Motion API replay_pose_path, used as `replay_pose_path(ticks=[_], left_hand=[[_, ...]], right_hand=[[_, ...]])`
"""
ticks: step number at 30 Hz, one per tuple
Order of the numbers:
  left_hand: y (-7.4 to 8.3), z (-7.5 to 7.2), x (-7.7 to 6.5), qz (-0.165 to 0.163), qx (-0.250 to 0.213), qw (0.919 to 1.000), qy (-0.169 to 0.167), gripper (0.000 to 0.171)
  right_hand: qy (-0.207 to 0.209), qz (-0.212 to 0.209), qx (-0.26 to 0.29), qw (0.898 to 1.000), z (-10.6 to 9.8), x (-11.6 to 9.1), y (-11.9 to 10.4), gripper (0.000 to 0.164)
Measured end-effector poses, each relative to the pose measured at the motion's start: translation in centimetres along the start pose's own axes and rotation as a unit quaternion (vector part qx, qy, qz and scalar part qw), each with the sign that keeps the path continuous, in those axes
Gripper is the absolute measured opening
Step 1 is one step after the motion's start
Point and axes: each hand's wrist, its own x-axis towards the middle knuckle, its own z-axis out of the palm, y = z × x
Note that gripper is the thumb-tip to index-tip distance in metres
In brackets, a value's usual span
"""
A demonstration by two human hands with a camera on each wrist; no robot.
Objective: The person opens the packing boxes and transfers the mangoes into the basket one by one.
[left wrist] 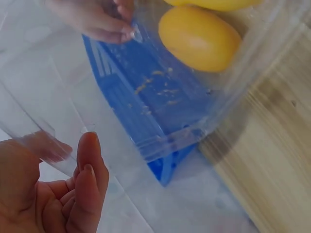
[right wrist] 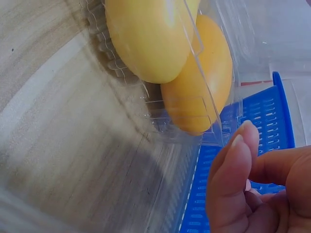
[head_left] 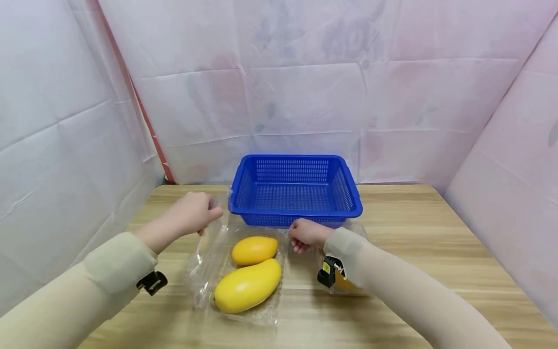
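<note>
A clear plastic clamshell box [head_left: 261,317] lies on the table with its lid raised on the left side. In it are a larger yellow mango [head_left: 248,286] nearer me and a smaller orange-yellow mango [head_left: 255,250] behind it. My left hand [head_left: 196,212] pinches the edge of the raised lid [left wrist: 29,104] between thumb and fingers. At the box's far right corner, my right hand [head_left: 307,232] pinches the rim with curled fingers. The right wrist view shows the fingertips [right wrist: 247,138] right at that corner, both mangoes behind the clear wall.
A blue plastic basket [head_left: 296,213] stands just behind the box, with no contents showing. Under my right forearm lies another clear box [head_left: 359,232] with something orange-yellow in it, partly hidden by the sleeve. Pale cloth walls [head_left: 305,97] enclose the wooden table [head_left: 418,242].
</note>
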Motion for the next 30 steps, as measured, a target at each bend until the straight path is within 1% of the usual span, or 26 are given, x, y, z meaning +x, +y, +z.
replay_pose_path(ticks=[5, 8, 10, 15, 18, 23, 26, 28, 30], left_hand=[[-1.7, 0.0, 0.0, -0.024, -0.047, 0.9986, -0.004, 0.029], [-2.6, 0.1, 0.1, -0.034, -0.085, 0.9958, -0.003, 0.028], [-3.3, 0.3, 0.0, -0.039, -0.106, 0.9936, -0.002, 0.028], [-4.8, 0.4, -0.3, -0.036, -0.131, 0.9908, -0.004, 0.030], [-5.4, 0.4, -0.5, -0.033, -0.146, 0.9886, -0.008, 0.032], [-6.4, 1.0, -0.5, -0.026, -0.169, 0.9852, -0.015, 0.035], [-7.1, 1.5, -0.6, -0.022, -0.190, 0.9815, -0.011, 0.038], [-7.7, 1.7, -0.7, -0.024, -0.212, 0.9770, -0.008, 0.040], [-8.2, 1.9, -0.9, -0.028, -0.232, 0.9724, -0.006, 0.042]], right_hand=[[0.009, -0.004, -0.010, 1.000, -0.1, 0.2, 0.2, 0.028], [0.022, -0.008, -0.027, 0.999, -0.1, 0.1, 0.1, 0.030], [0.027, -0.012, -0.039, 0.999, -0.1, 0.0, 0.0, 0.027], [0.030, -0.024, -0.063, 0.997, -0.5, -0.7, -0.1, 0.019], [0.023, -0.037, -0.088, 0.995, -0.9, -1.0, 0.0, 0.020], [0.011, -0.069, -0.140, 0.988, -2.2, -2.4, 0.3, 0.021], [0.020, -0.089, -0.175, 0.980, -2.9, -3.6, 0.4, 0.023], [0.037, -0.108, -0.206, 0.972, -3.2, -4.3, 0.5, 0.023], [0.058, -0.129, -0.239, 0.961, -3.4, -5.0, 0.7, 0.022]])
